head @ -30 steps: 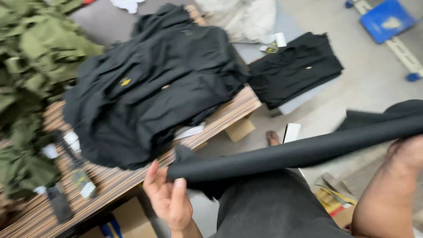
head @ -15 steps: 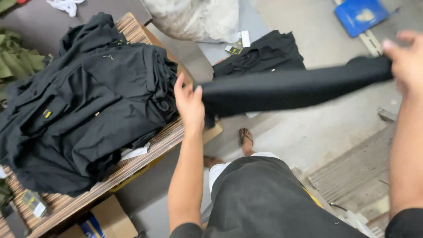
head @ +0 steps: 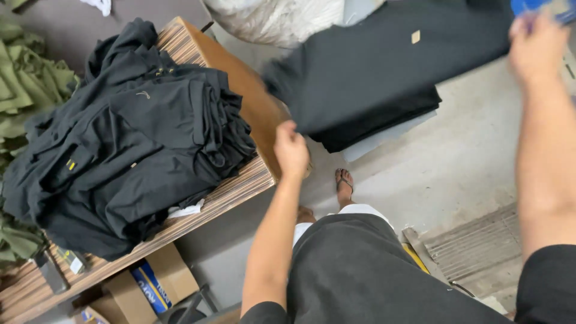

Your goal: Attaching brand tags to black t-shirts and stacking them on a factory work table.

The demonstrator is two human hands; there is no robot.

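Fingers (head: 288,133) of both hands gripping black garment (head: 384,66), spread wide, left-to-right

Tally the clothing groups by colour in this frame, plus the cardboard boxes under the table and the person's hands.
Black clothing groups: 3 — table pile, held garment, floor stack
Olive clothing piles: 1
Cardboard boxes: 1 clearly; others are partly cut off
Hands: 2 — left hand, right hand
Total: 7

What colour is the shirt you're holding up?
Black, the garment shows plainly in the head view.
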